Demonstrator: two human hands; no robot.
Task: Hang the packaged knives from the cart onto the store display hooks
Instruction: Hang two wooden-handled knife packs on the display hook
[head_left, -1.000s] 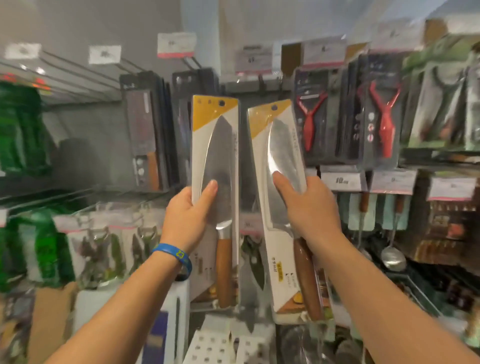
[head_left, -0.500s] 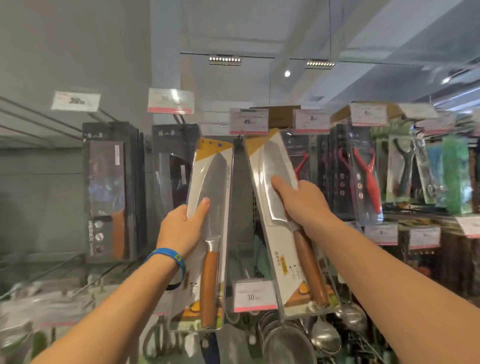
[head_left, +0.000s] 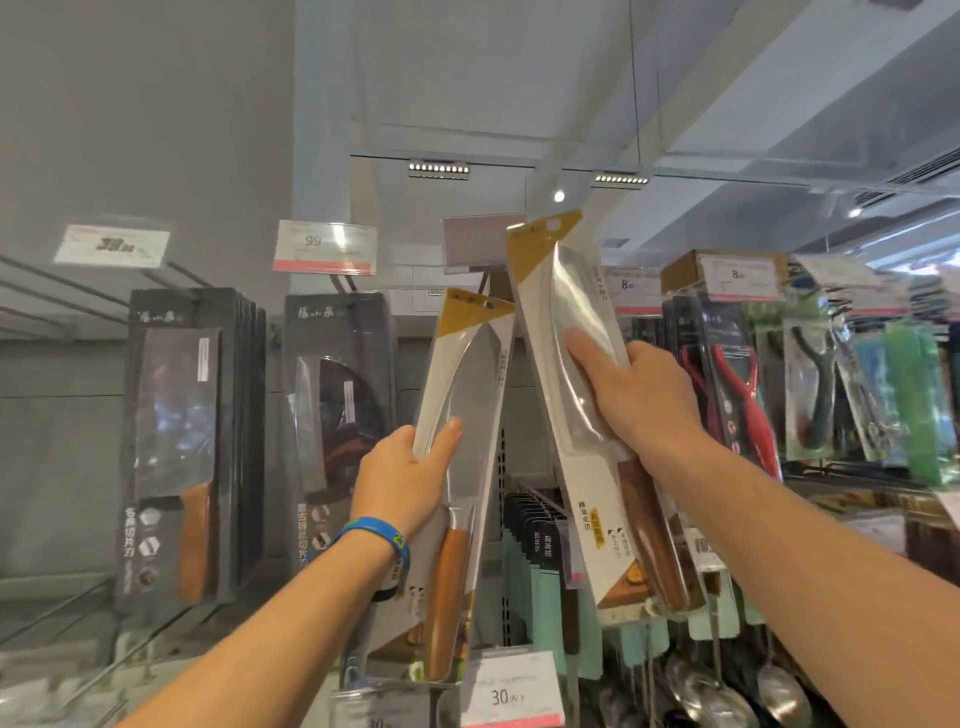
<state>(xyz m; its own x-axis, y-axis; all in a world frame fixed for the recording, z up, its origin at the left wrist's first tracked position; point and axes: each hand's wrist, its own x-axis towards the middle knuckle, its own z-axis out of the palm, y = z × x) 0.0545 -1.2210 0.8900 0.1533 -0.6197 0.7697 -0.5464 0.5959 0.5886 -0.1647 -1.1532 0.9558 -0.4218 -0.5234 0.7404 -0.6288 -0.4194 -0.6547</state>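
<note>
My left hand (head_left: 402, 480) grips a packaged knife (head_left: 462, 415) with a white card, a yellow top and a wooden handle, held upright below the display hooks. My right hand (head_left: 631, 392) holds a second packaged knife (head_left: 558, 291) of the same kind, raised higher and tilted left. Its yellow top with the hang hole reaches up beside a price tag holder (head_left: 475, 241) at the end of a hook. The hook itself is mostly hidden behind the two packs.
Dark boxed cleavers (head_left: 179, 441) hang on hooks at the left, with more (head_left: 337, 400) beside them. Red and green peelers (head_left: 743, 395) hang at the right. Price tags (head_left: 324, 247) sit on the hook ends. Ladles (head_left: 779, 686) and a 30 tag (head_left: 511, 688) are below.
Both hands have lifted the knife packs higher. The right pack has risen most, up to the price tag at the hook end. The camera has tilted upward toward the ceiling.
</note>
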